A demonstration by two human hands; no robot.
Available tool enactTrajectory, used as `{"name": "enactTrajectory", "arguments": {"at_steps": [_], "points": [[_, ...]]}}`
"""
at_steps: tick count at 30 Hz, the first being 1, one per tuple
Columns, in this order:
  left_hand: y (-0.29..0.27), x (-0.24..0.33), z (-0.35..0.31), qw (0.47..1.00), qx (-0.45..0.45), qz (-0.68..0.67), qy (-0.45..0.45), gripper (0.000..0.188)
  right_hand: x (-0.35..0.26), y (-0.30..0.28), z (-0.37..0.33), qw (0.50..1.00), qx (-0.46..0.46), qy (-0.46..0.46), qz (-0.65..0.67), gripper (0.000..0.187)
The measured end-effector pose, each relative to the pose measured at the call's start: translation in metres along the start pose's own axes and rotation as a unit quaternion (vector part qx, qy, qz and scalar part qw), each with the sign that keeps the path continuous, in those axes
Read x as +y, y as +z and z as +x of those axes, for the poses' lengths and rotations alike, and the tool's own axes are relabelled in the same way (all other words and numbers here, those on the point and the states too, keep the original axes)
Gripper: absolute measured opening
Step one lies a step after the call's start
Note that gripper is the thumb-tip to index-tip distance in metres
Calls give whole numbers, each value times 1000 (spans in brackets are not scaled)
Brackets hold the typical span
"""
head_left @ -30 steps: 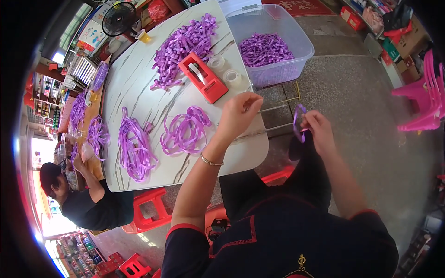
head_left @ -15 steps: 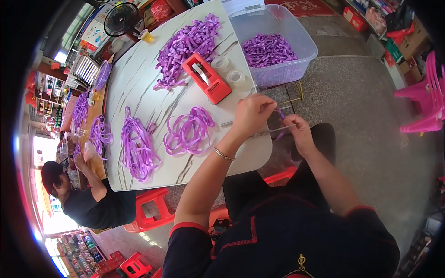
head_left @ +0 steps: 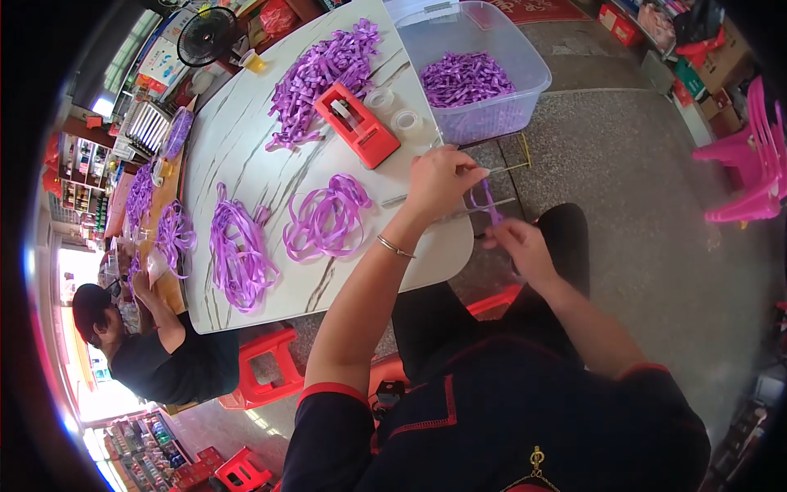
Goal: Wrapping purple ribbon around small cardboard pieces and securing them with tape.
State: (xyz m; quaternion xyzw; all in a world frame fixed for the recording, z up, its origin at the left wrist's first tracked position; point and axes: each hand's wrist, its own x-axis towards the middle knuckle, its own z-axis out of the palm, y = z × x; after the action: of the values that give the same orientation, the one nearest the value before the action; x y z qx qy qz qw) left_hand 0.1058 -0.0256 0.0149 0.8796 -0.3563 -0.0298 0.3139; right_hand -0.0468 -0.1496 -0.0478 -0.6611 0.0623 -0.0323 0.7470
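Note:
Past the table's right corner, a short purple ribbon point(head_left: 489, 199) hangs in a narrow loop by a thin metal rod point(head_left: 498, 203) that juts out from the table edge. My right hand point(head_left: 525, 249) pinches the ribbon's lower end. Above it, my left hand point(head_left: 443, 182) has thumb and finger pressed together beside the ribbon's top. A small pale bit shows at those fingertips, too small to name. On the table, a red tape dispenser point(head_left: 357, 127) stands beyond my left hand, with two clear tape rolls point(head_left: 406, 123) beside it.
Two coils of purple ribbon point(head_left: 239, 250) and a heap of short ribbon pieces point(head_left: 324, 78) lie on the marble-patterned table point(head_left: 246, 156). A clear plastic bin point(head_left: 525, 82) with more pieces stands right of it. Another person point(head_left: 156, 344) sits at left; pink stools point(head_left: 750, 160) stand far right.
My right hand has moved down and a little left, drawing the ribbon out into a longer loop. My left hand has shifted slightly up and its fingers have come away from the right hand.

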Motion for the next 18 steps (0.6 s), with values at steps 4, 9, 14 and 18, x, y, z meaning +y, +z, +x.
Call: {"name": "enactTrajectory", "arguments": {"at_steps": [4,9,14,18], "points": [[1,-6,0,1000,-11,2,-11,25,-18,3,-65,994,-30,86,-54,19],[-2,-7,3,999,-37,-22,-26,28,-49,-8,-126,969,-98,-9,-226,13],[-5,-3,6,996,-70,-15,-52,28,-41,-18,-167,942,-138,-88,-292,5],[-7,-2,7,994,-87,-16,-70,29,-42,-20,-172,925,-127,-188,-303,11]]}}
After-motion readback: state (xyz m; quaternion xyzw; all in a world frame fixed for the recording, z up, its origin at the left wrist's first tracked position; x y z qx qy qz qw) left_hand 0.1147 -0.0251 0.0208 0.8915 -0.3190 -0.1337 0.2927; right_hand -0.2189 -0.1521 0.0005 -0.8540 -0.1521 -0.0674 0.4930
